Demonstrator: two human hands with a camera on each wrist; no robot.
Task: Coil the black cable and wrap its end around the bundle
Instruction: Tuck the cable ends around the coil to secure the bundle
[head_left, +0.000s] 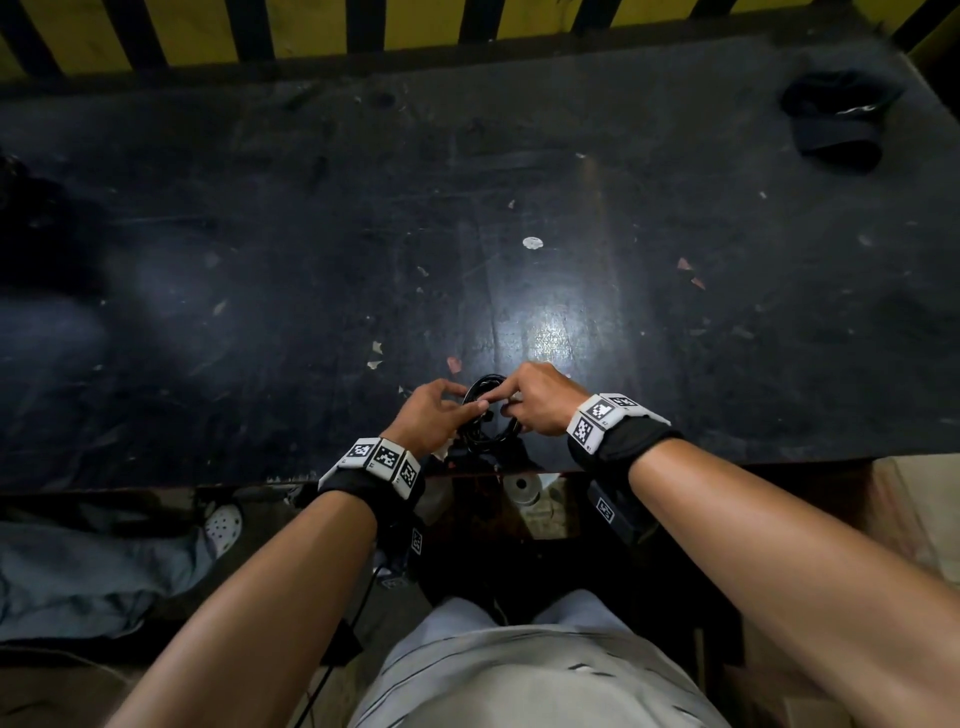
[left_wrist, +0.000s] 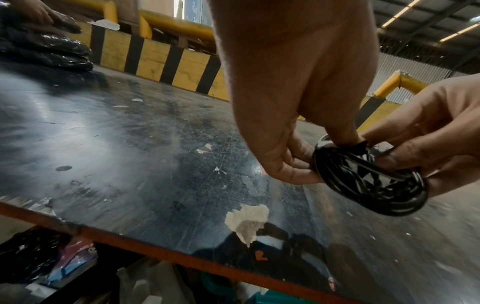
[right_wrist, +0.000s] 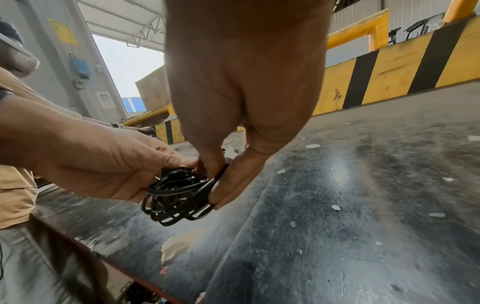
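A black cable (head_left: 485, 415) is wound into a small oval coil and held just above the near edge of the dark table (head_left: 363, 234). My left hand (head_left: 467, 405) pinches the coil's left side between thumb and fingers. My right hand (head_left: 506, 408) pinches the right side. In the left wrist view the coil (left_wrist: 369, 185) shows several glossy loops, with my left fingers (left_wrist: 293, 164) on its rim. In the right wrist view my right fingers (right_wrist: 223, 185) clamp the strands of the coil (right_wrist: 176, 197) together. The cable's end is hidden among the loops and fingers.
A black cap (head_left: 836, 119) lies at the table's far right. Dark plastic bags (left_wrist: 46, 47) are piled at the far left. A yellow-and-black striped barrier (head_left: 311, 26) runs behind the table. Another person's leg and white clog (head_left: 223, 522) are at my left.
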